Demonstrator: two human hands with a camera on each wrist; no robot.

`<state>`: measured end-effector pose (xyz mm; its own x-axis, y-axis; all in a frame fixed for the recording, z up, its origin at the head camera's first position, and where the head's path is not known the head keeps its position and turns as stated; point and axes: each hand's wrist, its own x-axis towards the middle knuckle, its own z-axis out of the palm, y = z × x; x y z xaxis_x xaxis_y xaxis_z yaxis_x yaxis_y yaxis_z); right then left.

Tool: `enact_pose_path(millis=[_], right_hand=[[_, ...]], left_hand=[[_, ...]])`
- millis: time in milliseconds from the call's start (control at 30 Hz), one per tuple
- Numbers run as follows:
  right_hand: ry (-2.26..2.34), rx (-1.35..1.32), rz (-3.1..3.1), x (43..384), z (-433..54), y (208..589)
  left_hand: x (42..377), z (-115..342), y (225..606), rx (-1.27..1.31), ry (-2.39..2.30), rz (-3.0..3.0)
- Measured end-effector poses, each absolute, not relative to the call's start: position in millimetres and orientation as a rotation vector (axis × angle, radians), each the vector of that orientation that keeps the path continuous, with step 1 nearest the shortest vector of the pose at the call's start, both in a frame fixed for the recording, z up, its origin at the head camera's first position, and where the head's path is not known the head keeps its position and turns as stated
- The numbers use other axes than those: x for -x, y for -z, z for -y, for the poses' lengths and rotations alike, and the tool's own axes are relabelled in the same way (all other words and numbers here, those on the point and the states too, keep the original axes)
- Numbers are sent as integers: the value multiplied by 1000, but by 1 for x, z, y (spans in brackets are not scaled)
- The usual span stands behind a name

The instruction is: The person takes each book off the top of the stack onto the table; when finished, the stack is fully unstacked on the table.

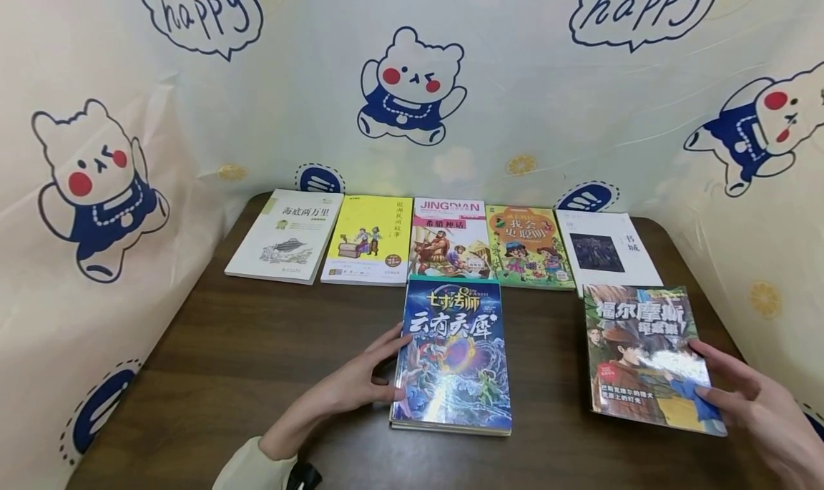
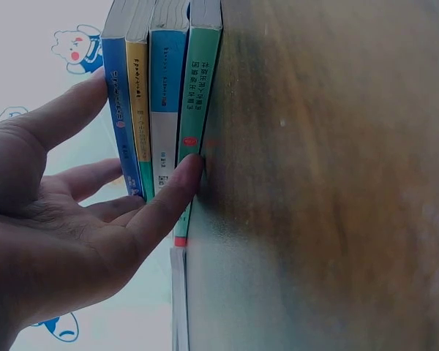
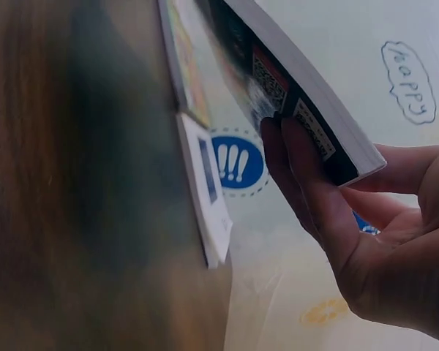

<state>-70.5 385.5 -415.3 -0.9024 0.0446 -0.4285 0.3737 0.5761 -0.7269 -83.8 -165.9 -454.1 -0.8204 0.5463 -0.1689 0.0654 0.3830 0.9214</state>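
In the head view my right hand [image 1: 756, 400] grips the right edge of a paperback book [image 1: 644, 368] with a detective-style cover. The right wrist view shows that book [image 3: 307, 95] raised off the table and tilted, its back cover and barcode visible, pinched between thumb and fingers. My left hand [image 1: 350, 383] touches the left side of a stack of books topped by a blue fantasy book [image 1: 450, 361]. Seen from the left wrist, several spines [image 2: 168, 88] are stacked, blue uppermost and green lowest, and the fingers of my left hand [image 2: 88, 205] lie against them.
Along the back of the brown table [image 1: 257, 354] lies a row of books: a white one [image 1: 290, 236], a yellow one [image 1: 367, 236], a pink-titled one [image 1: 450, 236], an orange-and-green one [image 1: 531, 247] and another white one [image 1: 618, 232]. A bear-printed curtain [image 1: 515, 82] surrounds the table.
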Motion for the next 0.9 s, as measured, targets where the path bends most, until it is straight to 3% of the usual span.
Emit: enact_pose_path(millis=[900], right_hand=[[1159,-400,-2379,94,-405,438]], left_hand=[[85,166,454,-506,-1385,-2224]])
